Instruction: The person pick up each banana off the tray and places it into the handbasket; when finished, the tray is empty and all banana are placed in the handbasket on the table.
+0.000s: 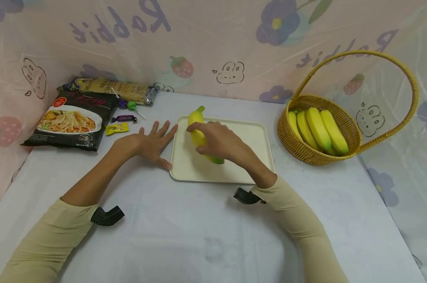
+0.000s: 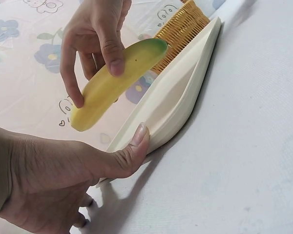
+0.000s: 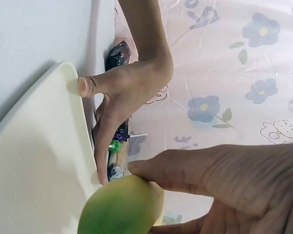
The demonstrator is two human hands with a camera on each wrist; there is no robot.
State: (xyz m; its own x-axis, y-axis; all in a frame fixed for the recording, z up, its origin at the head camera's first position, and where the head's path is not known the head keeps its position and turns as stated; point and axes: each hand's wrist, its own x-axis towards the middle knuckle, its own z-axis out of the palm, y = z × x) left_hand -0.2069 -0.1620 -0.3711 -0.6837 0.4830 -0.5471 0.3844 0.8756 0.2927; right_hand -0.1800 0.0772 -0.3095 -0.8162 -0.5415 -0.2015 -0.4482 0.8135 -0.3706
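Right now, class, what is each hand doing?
Left hand: open, flat, thumb touching the cream plastic tray.
Right hand: holding the yellow banana.

Banana [image 1: 198, 135]: yellow, green-tinged at one end, whole, unpeeled. Held above cream tray [image 1: 256, 137], tilted in left wrist view, greenish end higher; lay diagonally across tray's left part in head view. Contact with tray unclear. Tray: rectangular, rounded corners, raised rim, flat on white table, just left of wicker basket.
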